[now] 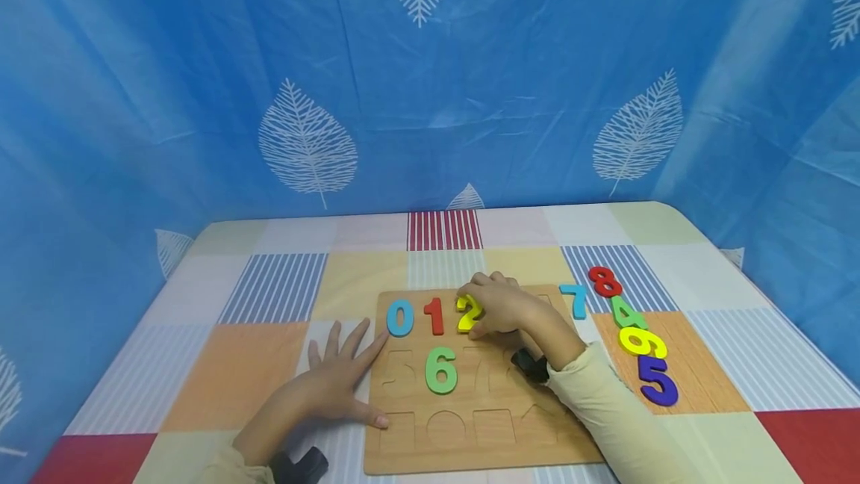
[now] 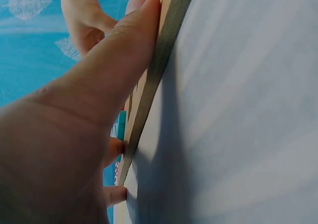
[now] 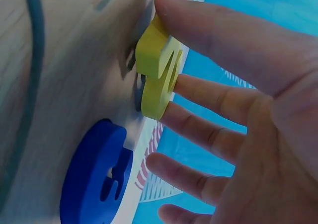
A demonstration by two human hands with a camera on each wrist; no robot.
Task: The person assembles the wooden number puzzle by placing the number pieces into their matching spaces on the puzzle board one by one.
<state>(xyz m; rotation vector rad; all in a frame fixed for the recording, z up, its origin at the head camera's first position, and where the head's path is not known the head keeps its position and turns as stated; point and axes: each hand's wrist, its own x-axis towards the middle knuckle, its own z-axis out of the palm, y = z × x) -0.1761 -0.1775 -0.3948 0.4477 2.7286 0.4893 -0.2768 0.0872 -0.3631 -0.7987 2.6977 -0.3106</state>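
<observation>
A wooden number board (image 1: 403,461) lies in front of me. My left hand (image 1: 336,383) has its fingers spread at the board's left edge, the thumb (image 2: 131,33) on its rim. With thumb and fingertips my right hand (image 1: 504,305) pinches a yellow number 2 (image 1: 468,317) at the board's top row; in the right wrist view this yellow 2 (image 3: 159,80) is tilted off the surface. A blue number piece (image 3: 82,179) lies on the board beside it, hidden behind my hand in the head view. To its left are a blue 0 (image 1: 399,318) and a red 1 (image 1: 434,316).
A green 6 (image 1: 440,370) sits on the board's middle row, among several recesses. Right of the board lie a light blue 7 (image 1: 575,299), red 8 (image 1: 605,281), green 4 (image 1: 628,314), yellow number piece (image 1: 643,343) and purple 5 (image 1: 657,381) on the patchwork tablecloth (image 1: 269,364).
</observation>
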